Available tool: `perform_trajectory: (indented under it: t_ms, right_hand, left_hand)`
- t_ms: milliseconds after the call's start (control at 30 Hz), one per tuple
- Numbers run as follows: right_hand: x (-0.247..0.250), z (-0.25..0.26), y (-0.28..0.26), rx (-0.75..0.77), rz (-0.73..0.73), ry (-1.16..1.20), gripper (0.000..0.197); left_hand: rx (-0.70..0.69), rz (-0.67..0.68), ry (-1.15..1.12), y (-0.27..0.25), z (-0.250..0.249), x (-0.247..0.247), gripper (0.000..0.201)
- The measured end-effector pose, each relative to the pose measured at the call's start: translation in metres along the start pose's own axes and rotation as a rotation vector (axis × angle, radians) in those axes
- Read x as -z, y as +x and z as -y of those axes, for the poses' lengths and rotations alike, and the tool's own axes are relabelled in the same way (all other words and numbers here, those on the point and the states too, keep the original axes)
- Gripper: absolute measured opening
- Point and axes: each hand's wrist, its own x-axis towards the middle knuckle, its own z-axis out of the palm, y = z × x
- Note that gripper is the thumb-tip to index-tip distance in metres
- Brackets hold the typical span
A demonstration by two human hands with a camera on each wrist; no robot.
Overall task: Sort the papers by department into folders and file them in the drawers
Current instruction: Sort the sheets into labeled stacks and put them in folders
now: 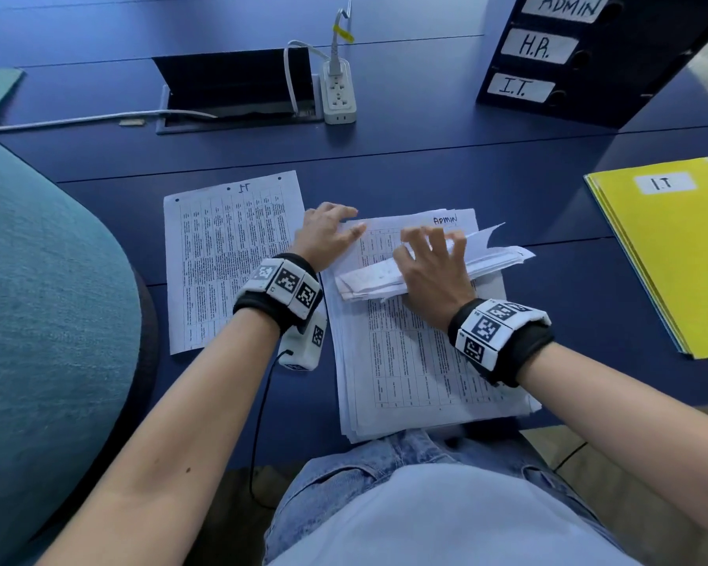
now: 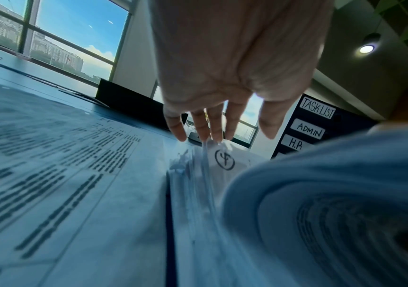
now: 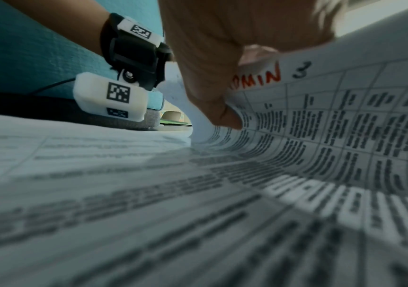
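Observation:
A thick stack of printed papers (image 1: 417, 373) lies on the blue desk in front of me. My right hand (image 1: 430, 259) grips a bundle of upper sheets (image 1: 491, 259) bent back toward me; its thumb (image 3: 222, 116) presses under a curled page marked ADMIN 3 (image 3: 321, 120). A sheet headed ADMIN (image 1: 446, 219) shows at the stack's far end. My left hand (image 1: 328, 230) rests with straight fingers (image 2: 213, 128) on the stack's far left corner. A single sheet marked IT (image 1: 229, 259) lies flat to the left. Yellow folders labelled I.T (image 1: 671, 255) lie at the right.
A dark drawer unit (image 1: 581, 55) with ADMIN, H.R. and I.T. labels stands at the back right. A white power strip (image 1: 338, 91) and an open cable hatch (image 1: 238, 91) sit behind the papers. A teal chair (image 1: 46, 320) fills the left side.

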Motion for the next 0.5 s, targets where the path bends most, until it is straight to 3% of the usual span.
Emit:
perform_trajectory:
  t_ms: [133,333,433,500]
  right_hand:
    - [-0.002,0.010,-0.007,0.026,0.160,0.151,0.037]
    - [0.012,0.000,0.010,-0.052,0.277,0.306,0.031]
    - [0.014,-0.004,0.019,-0.122,0.288,0.410,0.048]
    - [0.015,-0.006,0.023,-0.135,0.293,0.416,0.068]
  left_hand:
    - [0.038,-0.007,0.147,0.005,0.000,-0.013,0.049]
    - [-0.115,-0.056,0.212,0.006,-0.002,-0.015,0.040]
    - [-0.157,-0.053,0.239,0.003,0.000,-0.014,0.041]
    - [-0.199,-0.078,0.183,0.000,-0.002,-0.013,0.028]
